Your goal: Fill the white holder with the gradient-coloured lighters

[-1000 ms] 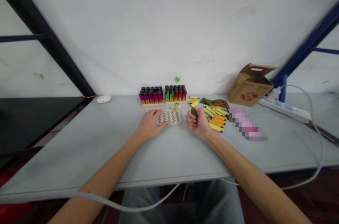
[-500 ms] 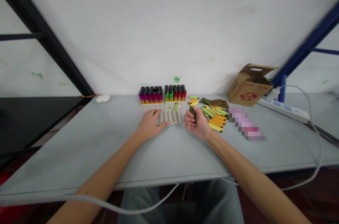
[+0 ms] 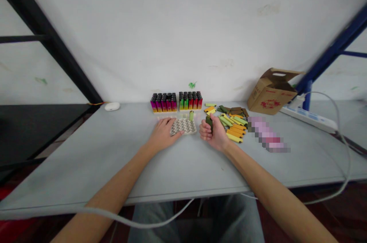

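My right hand (image 3: 213, 132) is closed round a dark green lighter (image 3: 209, 122), held upright with its top showing above the fingers. It is just above the table, between the tray and the loose lighters. My left hand (image 3: 164, 132) holds the left end of a white tray (image 3: 189, 132) with rows of holes, thumb along the near edge and fingers over the far left corner. One light green lighter (image 3: 191, 115) stands at the tray's far right corner. Loose yellow, orange, green and brown lighters (image 3: 235, 131) lie in a pile right of my right hand.
Against the wall stand two filled trays, one of purple-pink lighters (image 3: 164, 103) and one of green and red lighters (image 3: 190, 101). At the right are an open cardboard box (image 3: 271, 95), a power strip (image 3: 312, 118) and a blurred pink item (image 3: 266, 134). A white case (image 3: 112, 106) lies left.
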The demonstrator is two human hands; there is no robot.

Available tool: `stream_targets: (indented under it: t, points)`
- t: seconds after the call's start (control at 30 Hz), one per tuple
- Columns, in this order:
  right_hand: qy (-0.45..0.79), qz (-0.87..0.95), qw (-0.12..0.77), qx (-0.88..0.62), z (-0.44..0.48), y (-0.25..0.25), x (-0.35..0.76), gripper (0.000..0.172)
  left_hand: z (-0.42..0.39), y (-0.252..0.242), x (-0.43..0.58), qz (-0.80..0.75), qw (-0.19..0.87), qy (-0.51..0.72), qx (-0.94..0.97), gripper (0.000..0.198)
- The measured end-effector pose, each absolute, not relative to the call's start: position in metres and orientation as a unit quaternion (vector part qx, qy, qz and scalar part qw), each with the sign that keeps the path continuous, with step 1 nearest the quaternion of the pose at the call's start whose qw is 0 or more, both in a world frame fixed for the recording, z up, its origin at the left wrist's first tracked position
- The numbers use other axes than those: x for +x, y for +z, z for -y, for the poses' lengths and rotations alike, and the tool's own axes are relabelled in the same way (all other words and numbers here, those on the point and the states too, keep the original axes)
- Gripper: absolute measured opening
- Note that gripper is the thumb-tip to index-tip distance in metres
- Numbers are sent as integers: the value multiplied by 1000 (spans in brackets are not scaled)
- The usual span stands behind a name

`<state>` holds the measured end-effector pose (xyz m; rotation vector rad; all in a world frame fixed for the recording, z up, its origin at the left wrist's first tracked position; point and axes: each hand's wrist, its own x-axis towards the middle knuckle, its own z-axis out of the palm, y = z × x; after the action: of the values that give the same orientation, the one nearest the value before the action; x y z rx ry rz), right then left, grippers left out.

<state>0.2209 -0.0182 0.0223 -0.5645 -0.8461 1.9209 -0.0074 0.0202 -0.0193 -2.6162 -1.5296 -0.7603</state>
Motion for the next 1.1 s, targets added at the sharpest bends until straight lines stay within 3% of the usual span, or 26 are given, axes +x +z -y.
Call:
stream_targets:
  t: [0.6,0.87,1.1]
  points:
    - [753,333,506,-256,20,28,218,48,-23,-23,-9,482,13,-255,-838,59]
    - [795,371,434,-204,23,30,226,66,-21,-20,-8,485,9,-251,-837,61]
    - [739,461,431,-235,25,27,225,73,-22,-21,-8,485,6,-254,-837,59]
